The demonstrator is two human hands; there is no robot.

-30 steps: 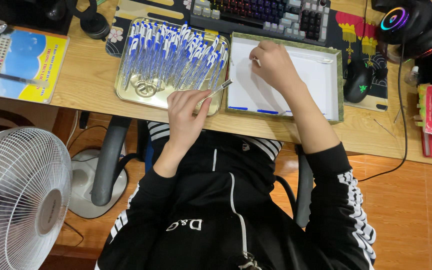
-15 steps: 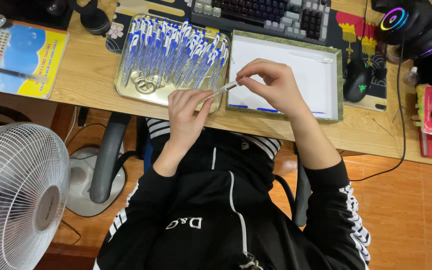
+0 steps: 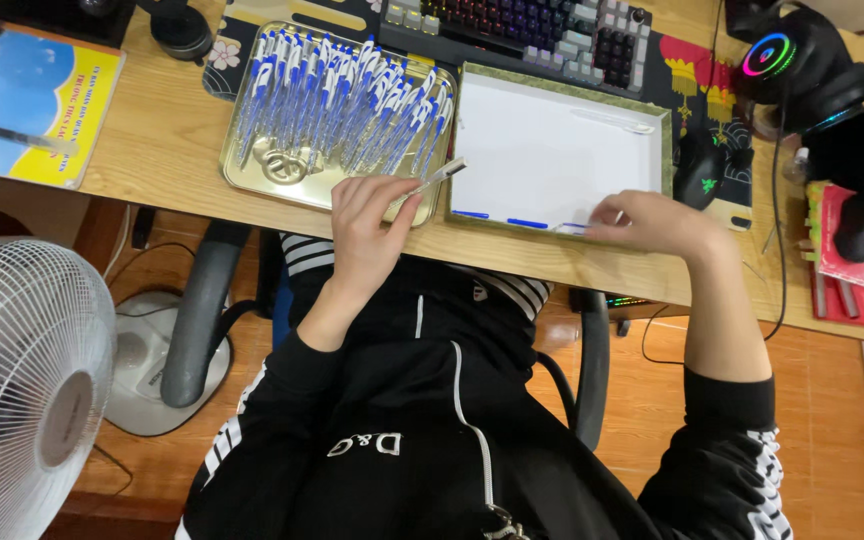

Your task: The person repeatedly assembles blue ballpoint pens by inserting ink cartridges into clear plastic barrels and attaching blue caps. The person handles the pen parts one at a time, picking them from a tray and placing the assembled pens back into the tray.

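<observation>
Head view, left to right: gold metal tray [image 3: 252, 172] of blue-and-white pens [image 3: 342, 105] on wooden worktop [image 3: 152, 140]. My left hand [image 3: 372, 235], grip pinching a clear pen barrel [image 3: 434, 180], long axis slanting up-right. Right hand [image 3: 652, 222], fingertips pressed on small blue parts [image 3: 527, 223] at white tray's [image 3: 552, 150] near edge, apart from the barrel.

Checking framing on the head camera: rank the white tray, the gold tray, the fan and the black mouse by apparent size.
1. Fan, though it is nearer the camera and cropped.
2. White tray and gold tray look alike.
3. Black mouse, plainly smallest.
</observation>
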